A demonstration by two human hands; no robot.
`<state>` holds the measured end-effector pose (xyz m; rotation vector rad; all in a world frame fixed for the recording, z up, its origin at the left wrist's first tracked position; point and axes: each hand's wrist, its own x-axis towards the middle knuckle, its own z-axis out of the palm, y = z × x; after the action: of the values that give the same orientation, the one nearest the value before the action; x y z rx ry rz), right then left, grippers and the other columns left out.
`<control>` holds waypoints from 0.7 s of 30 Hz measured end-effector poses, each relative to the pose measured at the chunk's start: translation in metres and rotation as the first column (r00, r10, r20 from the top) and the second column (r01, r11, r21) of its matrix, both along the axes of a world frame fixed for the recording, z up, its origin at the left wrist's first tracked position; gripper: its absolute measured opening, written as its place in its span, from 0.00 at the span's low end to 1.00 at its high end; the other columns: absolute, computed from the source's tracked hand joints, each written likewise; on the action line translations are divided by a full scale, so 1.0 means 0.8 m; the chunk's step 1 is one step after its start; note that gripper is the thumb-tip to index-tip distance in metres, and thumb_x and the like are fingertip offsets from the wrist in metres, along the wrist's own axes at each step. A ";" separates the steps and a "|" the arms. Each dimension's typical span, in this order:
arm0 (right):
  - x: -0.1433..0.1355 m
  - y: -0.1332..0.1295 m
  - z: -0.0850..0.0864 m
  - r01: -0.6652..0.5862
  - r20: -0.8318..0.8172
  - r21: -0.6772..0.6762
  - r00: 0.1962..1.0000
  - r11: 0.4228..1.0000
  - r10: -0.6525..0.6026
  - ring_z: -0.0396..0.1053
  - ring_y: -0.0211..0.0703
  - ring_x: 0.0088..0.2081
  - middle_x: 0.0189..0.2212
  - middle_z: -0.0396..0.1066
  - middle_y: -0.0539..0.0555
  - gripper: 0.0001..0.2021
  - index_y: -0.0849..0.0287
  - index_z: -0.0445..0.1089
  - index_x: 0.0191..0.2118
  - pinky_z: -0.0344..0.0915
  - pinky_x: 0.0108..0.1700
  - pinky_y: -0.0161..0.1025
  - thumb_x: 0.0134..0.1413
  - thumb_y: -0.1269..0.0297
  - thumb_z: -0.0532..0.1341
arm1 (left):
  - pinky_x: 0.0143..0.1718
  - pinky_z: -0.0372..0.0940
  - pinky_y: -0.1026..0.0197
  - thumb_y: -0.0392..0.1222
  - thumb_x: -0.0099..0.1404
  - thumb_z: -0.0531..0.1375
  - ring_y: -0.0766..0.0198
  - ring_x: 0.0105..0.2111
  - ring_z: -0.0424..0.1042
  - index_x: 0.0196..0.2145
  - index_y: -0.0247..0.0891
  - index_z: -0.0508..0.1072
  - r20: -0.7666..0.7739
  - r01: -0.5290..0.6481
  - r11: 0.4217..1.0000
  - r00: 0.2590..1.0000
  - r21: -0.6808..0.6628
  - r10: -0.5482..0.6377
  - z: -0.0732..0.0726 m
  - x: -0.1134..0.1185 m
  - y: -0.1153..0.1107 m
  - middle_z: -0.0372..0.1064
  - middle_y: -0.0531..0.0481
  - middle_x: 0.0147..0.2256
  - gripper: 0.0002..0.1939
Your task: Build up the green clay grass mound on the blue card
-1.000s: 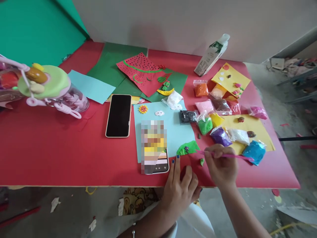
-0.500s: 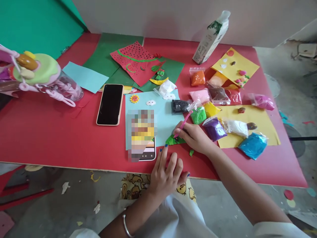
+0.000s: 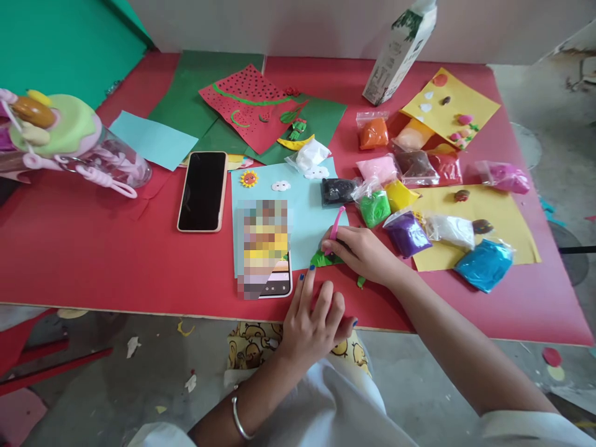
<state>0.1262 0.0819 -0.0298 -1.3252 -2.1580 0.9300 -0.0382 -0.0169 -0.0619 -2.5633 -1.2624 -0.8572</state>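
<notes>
A light blue sheet (image 3: 307,211) lies before me, bearing a sun figure (image 3: 249,179), small white clouds (image 3: 280,185) and green clay (image 3: 321,259) at its lower right corner. My right hand (image 3: 361,248) pinches a pink tool (image 3: 338,222), its lower end at the green clay. Fingers apart and holding nothing, my left hand (image 3: 316,316) rests at the table's front edge, a fingertip touching the sheet's edge by the clay. A phone (image 3: 279,282) with a partly blurred screen lies on the sheet's left part.
Bags of clay, such as purple (image 3: 408,234) and blue (image 3: 485,265), lie right of the sheet. A carton (image 3: 398,53) stands behind. A dark-screened phone (image 3: 202,192) and a clear bottle (image 3: 123,158) are left. Yellow (image 3: 516,230) and watermelon-patterned (image 3: 254,112) sheets lie around.
The pink tool stands more upright, and my right hand has shifted slightly left and covers more of the green clay. The camera view has shifted a little.
</notes>
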 end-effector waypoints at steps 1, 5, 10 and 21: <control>0.000 0.000 0.000 0.007 0.001 0.002 1.000 1.000 -0.007 0.68 0.41 0.28 0.27 0.70 0.53 0.13 0.57 0.63 0.31 0.63 0.32 0.36 0.67 0.59 0.50 | 0.49 0.68 0.47 0.50 0.69 0.50 0.42 0.52 0.69 0.40 0.32 0.72 0.001 0.003 1.000 1.000 -0.001 -0.003 0.000 0.000 0.000 0.71 0.41 0.41 0.19; 0.000 0.000 0.000 0.018 -0.010 0.000 1.000 1.000 -0.018 0.68 0.41 0.28 0.27 0.71 0.53 0.13 0.57 0.63 0.32 0.63 0.32 0.36 0.67 0.60 0.50 | 0.48 0.68 0.47 0.50 0.69 0.51 0.41 0.52 0.70 0.39 0.32 0.72 0.006 0.011 1.000 1.000 -0.008 -0.010 0.001 0.000 0.000 0.71 0.41 0.42 0.19; -0.001 0.001 0.002 -0.005 -0.008 -0.008 1.000 1.000 0.005 0.69 0.41 0.29 0.27 0.71 0.53 0.12 0.57 0.63 0.32 0.63 0.33 0.36 0.67 0.60 0.51 | 0.49 0.68 0.47 0.50 0.69 0.51 0.41 0.53 0.69 0.40 0.32 0.72 0.003 0.009 1.000 1.000 -0.010 -0.009 0.001 0.000 0.000 0.71 0.41 0.42 0.18; -0.001 0.000 0.002 0.031 0.020 -0.019 0.999 0.999 -0.031 0.69 0.42 0.28 0.27 0.71 0.54 0.14 0.57 0.63 0.31 0.63 0.32 0.38 0.67 0.58 0.49 | 0.49 0.68 0.48 0.50 0.69 0.51 0.42 0.54 0.67 0.40 0.32 0.72 0.015 0.007 1.000 1.000 -0.021 -0.007 0.001 0.000 0.000 0.71 0.40 0.41 0.18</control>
<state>0.1250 0.0821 -0.0282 -1.3783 -2.1422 0.9314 -0.0384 -0.0168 -0.0614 -2.5834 -1.2739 -0.8702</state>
